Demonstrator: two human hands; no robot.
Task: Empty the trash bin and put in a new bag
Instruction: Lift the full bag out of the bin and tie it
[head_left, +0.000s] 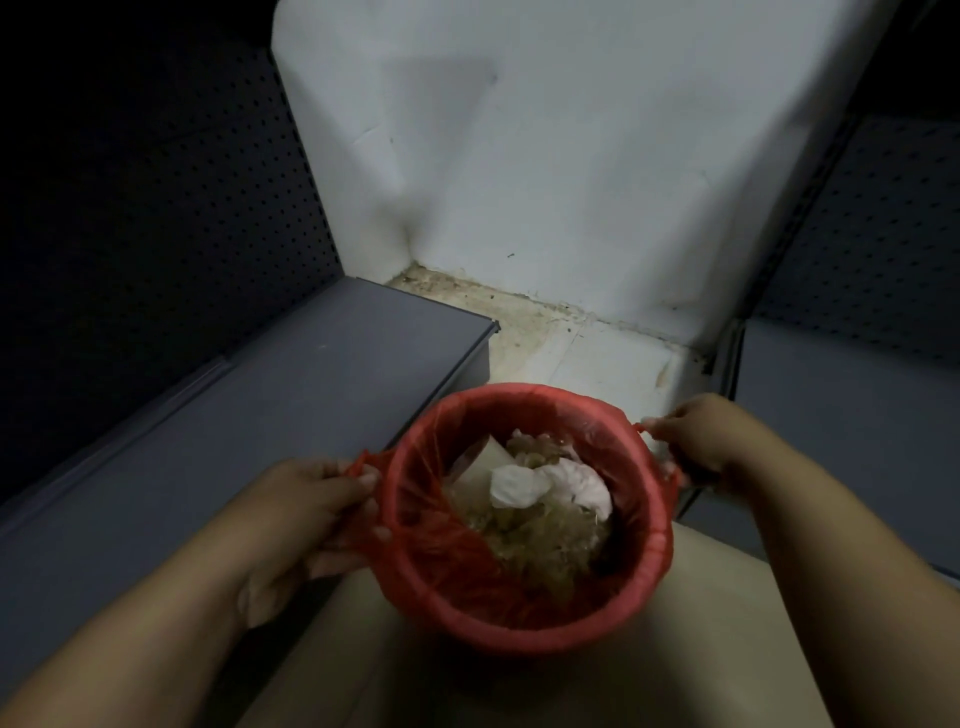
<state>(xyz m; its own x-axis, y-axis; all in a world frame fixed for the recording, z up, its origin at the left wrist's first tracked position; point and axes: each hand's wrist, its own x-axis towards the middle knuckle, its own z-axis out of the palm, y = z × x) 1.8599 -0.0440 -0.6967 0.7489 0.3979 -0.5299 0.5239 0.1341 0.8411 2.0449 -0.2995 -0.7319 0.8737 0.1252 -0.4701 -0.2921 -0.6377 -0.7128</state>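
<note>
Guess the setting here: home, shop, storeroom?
Likely a shop or storeroom corner, not certain. Dark pegboard-backed shelving with grey metal shelves stands on both sides of a bare white wall and grimy floor tiles. Both hands grip the red bag's handles.

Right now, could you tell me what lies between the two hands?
In the head view, the bin lined with a red bag sits between the left hand and right hand; crumpled tissue and other trash lie inside.
</note>
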